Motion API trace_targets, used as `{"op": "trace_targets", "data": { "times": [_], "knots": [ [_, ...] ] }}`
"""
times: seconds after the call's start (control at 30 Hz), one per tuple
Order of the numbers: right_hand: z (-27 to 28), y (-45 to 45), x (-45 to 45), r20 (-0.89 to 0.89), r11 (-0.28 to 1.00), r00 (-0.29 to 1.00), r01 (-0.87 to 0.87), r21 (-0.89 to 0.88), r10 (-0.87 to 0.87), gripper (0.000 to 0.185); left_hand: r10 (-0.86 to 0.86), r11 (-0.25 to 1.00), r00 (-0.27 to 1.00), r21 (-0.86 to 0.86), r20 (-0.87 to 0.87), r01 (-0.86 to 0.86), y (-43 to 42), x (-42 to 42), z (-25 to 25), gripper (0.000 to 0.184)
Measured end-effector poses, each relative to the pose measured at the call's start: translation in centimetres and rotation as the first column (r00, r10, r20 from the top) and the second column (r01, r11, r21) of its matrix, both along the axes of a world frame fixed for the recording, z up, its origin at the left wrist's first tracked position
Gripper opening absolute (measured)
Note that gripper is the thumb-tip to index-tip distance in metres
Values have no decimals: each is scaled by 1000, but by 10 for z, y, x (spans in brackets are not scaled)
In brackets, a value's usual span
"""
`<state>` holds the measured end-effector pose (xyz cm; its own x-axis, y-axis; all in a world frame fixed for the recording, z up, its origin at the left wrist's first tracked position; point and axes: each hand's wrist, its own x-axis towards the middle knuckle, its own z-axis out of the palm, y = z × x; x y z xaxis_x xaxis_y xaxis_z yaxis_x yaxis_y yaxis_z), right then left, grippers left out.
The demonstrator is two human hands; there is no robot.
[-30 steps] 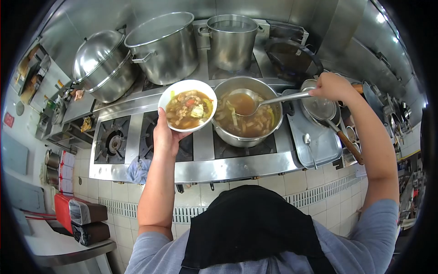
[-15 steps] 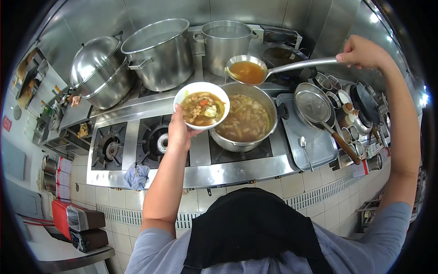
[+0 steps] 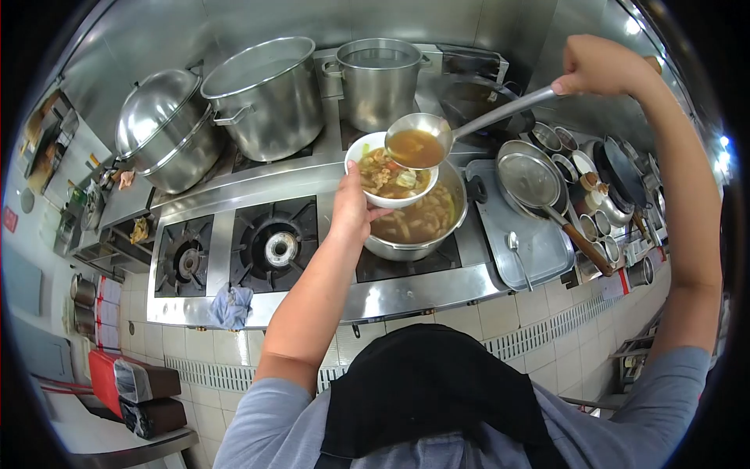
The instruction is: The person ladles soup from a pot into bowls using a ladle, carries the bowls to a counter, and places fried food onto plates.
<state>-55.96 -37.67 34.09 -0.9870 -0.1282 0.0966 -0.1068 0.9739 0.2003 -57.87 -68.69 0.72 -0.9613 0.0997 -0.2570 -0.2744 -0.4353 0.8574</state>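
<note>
The white bowl [image 3: 402, 203], at the frame's centre, has shifted right over the pot [image 3: 406, 252] since half a second ago; the ladle [image 3: 500, 113] has dropped lower, over the bowl's right side. The left hand [image 3: 353, 205] cups the bowl, thumb at the rim; the right hand [image 3: 598, 69] is closed around the ladle's end. A steel stove [image 3: 391, 295] spans mid-frame above tiled floor [image 3: 215, 344]. Three large vessels [image 3: 277, 109] stand upper left to centre; two bare burners [image 3: 281, 248] show left.

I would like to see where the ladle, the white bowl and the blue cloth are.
Ladle [image 3: 505, 112], head view, on the middle of its handle.
White bowl [image 3: 402, 202], head view, on its near outer side.
Blue cloth [image 3: 232, 306], head view, on its middle.
</note>
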Motion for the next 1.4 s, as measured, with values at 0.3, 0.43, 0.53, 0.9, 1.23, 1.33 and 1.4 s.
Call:
{"op": "trace_targets", "data": {
  "times": [0.3, 0.43, 0.53, 0.9, 1.23, 1.33, 1.4],
  "knots": [
    [-20, -73, 63, -344, 814, 863, -123, 568, 370, 30, 15, 1000, 999, -5, 35, -14, 8, 12, 13, 68],
    [-15, -68, 79, -417, 754, 767, -130, 644, 488, 29, 42, 999, 999, 29, 8, -42, -3, 19, 11, 72],
    [-12, -66, 90, -514, 797, 768, 7, 604, 382, 30, 56, 998, 998, 9, 1, -56, -16, 24, 12, 73],
    [-191, -26, 41, -372, 863, 882, -72, 500, 289, 11, 103, 993, 995, -53, 2, -102, -69, 47, 17, 70],
    [-330, -30, 52, -314, 973, 941, -56, 224, 126, 20, 41, 999, 999, -3, 13, -41, -66, 64, 25, 64],
    [-325, -53, 76, -451, 949, 889, -203, -239, 77, 36, -37, 999, 999, -2, 8, 37, -43, 80, 39, 62],
    [-331, -69, 96, 48, 89, 973, 69, -994, -224, 63, -54, 998, 998, 44, -16, 55, -25, 90, 43, 60]
  ]
}}
